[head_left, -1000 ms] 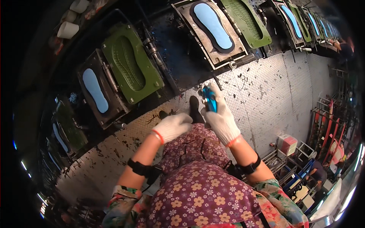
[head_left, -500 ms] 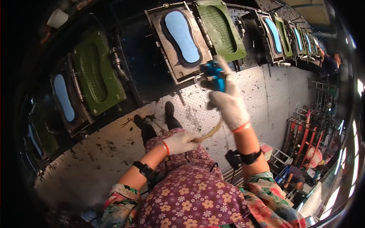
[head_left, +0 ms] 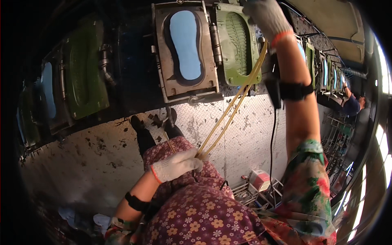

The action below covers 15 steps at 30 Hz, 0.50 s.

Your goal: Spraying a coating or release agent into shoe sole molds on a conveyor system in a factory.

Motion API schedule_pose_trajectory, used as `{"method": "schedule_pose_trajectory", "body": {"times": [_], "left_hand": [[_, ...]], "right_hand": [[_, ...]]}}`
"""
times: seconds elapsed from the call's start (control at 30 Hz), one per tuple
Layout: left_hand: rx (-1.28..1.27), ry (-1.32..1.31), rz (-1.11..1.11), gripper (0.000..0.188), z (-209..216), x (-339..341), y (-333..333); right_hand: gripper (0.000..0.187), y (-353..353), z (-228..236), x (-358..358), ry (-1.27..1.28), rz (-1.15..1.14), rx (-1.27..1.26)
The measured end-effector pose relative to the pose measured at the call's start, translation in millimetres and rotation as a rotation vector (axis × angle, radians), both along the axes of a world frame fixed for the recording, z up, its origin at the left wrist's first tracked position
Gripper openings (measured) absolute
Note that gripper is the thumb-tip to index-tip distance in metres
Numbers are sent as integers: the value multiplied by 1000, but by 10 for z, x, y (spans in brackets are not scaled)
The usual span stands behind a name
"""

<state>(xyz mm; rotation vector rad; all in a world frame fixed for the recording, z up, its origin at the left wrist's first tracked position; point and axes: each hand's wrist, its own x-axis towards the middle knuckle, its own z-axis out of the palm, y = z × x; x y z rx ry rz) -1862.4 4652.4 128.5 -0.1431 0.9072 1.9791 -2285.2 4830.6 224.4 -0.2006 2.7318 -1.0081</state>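
My left hand (head_left: pixel 176 165), in a white knit glove with an orange cuff, is closed around a doubled yellow hose (head_left: pixel 228 116) in front of the apron. The hose stretches up toward my gloved right hand (head_left: pixel 267 19), raised at the top edge beyond the green mould half (head_left: pixel 254 67). Its fingers are curled and partly lost in shadow; the blue spray gun seen in it earlier is hidden. Left of that mould half, a light-blue sole-shaped piece (head_left: pixel 185 45) lies in the dark cavity of a metal mould plate (head_left: pixel 163 77).
More green mould halves (head_left: pixel 83 73) and plates with blue soles (head_left: pixel 49 90) line the bench on both sides. A littered metal tread floor (head_left: pixel 118 151) lies below. A pink-and-white box (head_left: pixel 259 179) sits on a rack at right. Another person (head_left: pixel 353 104) stands far right.
My right hand has moved up and away, drawing the hose into a long straight double line. My left hand has shifted slightly left and down. The view has shifted too.
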Motion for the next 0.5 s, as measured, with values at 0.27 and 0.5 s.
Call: {"method": "schedule_pose_trajectory", "body": {"times": [0.27, 0.5], "left_hand": [[-55, 60, 115, 27, 326, -367, 208], [-254, 67, 78, 21, 171, -86, 328]], "right_hand": [[33, 57, 635, 4, 70, 283, 306], [77, 1414, 608, 959, -533, 17, -74]]}}
